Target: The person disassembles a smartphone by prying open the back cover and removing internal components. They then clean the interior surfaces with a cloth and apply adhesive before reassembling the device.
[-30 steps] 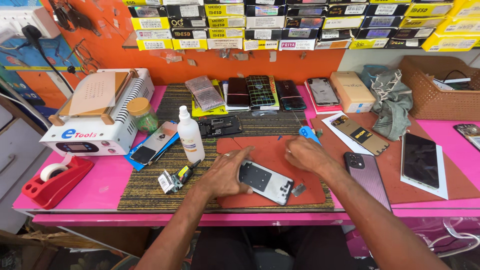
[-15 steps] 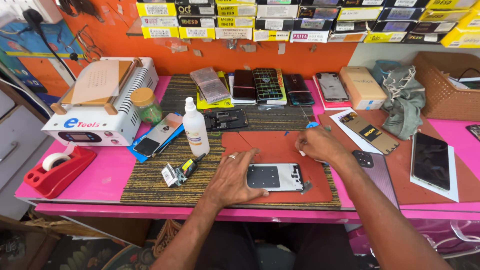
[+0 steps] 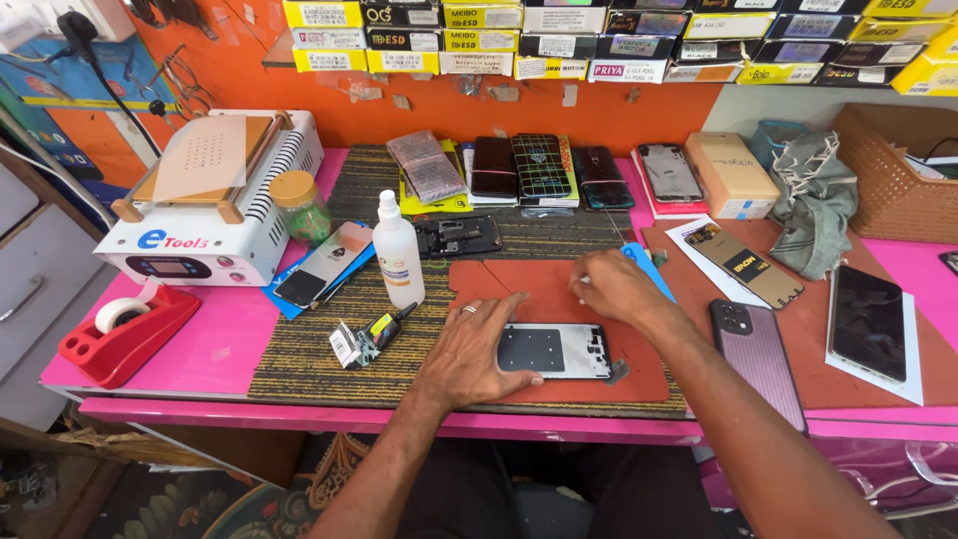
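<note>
Along the orange back wall I see a row of small boxes [image 3: 479, 40], yellow, black and white, each with a printed label strip; I leave the text unread. Below them, on the pink bench [image 3: 200, 349], a tan carton [image 3: 731, 175] lies flat beside a grey cloth [image 3: 813, 200], with a wicker basket [image 3: 893, 175] at far right. Several phones [image 3: 544, 170] lie side by side on a striped mat [image 3: 309, 349], one on a yellow packet [image 3: 434, 205].

At left stands a white heater box [image 3: 215, 215] with a blue logo; in front of it, a red tape dispenser [image 3: 125, 334]. A green jar [image 3: 299, 207] sits just beside the box. A white bottle [image 3: 397, 250] stands upright between the jar and my left hand, and a small tool with a tag [image 3: 364, 339] lies near its base. To the right, a ribbed case [image 3: 758, 354] and a dark phone on white paper [image 3: 868, 324] lie on a brown mat [image 3: 798, 379].

Phone frame [image 3: 559, 351]: flat on the red mat [image 3: 589, 299], near the front edge, inner side up. My left hand [image 3: 474, 349] lies palm down, fingers spread, thumb and fingertips pressing the frame's left end; ring on one finger. My right hand [image 3: 614, 284] is curled just behind the frame, fingertips pinched on something small and pale; I cannot tell what. A blue tool [image 3: 647, 265] lies beside it.
</note>
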